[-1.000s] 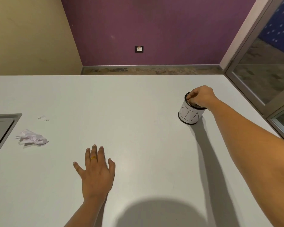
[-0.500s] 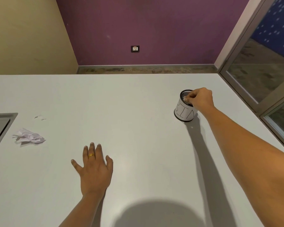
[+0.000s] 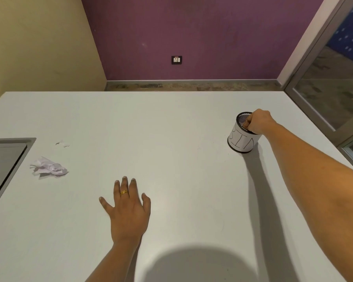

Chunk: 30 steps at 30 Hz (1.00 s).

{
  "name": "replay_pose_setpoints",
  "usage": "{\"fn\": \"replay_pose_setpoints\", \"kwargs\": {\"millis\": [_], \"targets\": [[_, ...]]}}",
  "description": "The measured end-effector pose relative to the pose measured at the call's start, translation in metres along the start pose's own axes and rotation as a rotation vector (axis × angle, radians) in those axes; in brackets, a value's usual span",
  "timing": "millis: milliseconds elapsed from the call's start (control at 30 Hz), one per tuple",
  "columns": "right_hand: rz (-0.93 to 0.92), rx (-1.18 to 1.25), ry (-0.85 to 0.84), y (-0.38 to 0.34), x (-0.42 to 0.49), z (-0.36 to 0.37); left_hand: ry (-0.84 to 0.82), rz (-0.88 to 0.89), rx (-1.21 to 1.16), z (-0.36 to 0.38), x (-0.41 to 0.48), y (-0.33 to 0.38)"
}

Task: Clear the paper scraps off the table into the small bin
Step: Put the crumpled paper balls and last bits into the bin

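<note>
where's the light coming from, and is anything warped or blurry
Head view: light falls from behind and above, throwing a rounded shadow at the near edge of the table and a long one beside the right arm; wide-angle warp leans the door frame; focus is even, though the tiny scraps lack detail.

small bin point(image 3: 240, 141): upright cylinder of black mesh with a dark rim, wrapped in white paper hand-lettered "bin". stands on the white table point(image 3: 171, 129), right side, nearer the far edge. mouth partly hidden.

crumpled paper scrap point(image 3: 49, 168): white with a lilac tint, loose on the table's left side.

tiny torn white bits point(image 3: 62, 143): just beyond the crumpled scrap, not touching it. all scraps well apart from the bin.
</note>
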State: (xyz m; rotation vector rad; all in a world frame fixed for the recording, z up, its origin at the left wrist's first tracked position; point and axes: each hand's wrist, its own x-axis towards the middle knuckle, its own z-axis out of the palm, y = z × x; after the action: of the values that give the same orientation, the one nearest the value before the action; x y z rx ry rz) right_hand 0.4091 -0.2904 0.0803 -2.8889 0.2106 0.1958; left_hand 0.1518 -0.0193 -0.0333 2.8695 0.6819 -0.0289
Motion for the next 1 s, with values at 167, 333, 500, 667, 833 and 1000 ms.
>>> {"fn": "replay_pose_setpoints", "kwargs": {"millis": [167, 333, 500, 667, 833, 1000], "targets": [[0.003, -0.120, -0.078, -0.004, 0.006, 0.000, 0.001, 0.006, 0.000, 0.000, 0.000, 0.001], [0.021, -0.159, -0.097, -0.006, 0.009, 0.002, 0.006, 0.016, 0.008, -0.002, 0.000, 0.001], [-0.009, -0.135, -0.111, -0.003, 0.009, 0.000, 0.000, 0.018, 0.007, -0.001, 0.000, 0.001], [-0.030, -0.080, -0.126, -0.002, 0.006, -0.003, -0.002, 0.023, -0.004, -0.002, 0.000, 0.002], [-0.065, -0.046, -0.115, 0.000, 0.001, -0.004, 0.000, 0.017, -0.009, -0.001, 0.000, 0.001], [-0.043, 0.072, -0.020, 0.004, -0.004, -0.008, 0.002, 0.016, -0.004, 0.000, 0.000, 0.001]]}}
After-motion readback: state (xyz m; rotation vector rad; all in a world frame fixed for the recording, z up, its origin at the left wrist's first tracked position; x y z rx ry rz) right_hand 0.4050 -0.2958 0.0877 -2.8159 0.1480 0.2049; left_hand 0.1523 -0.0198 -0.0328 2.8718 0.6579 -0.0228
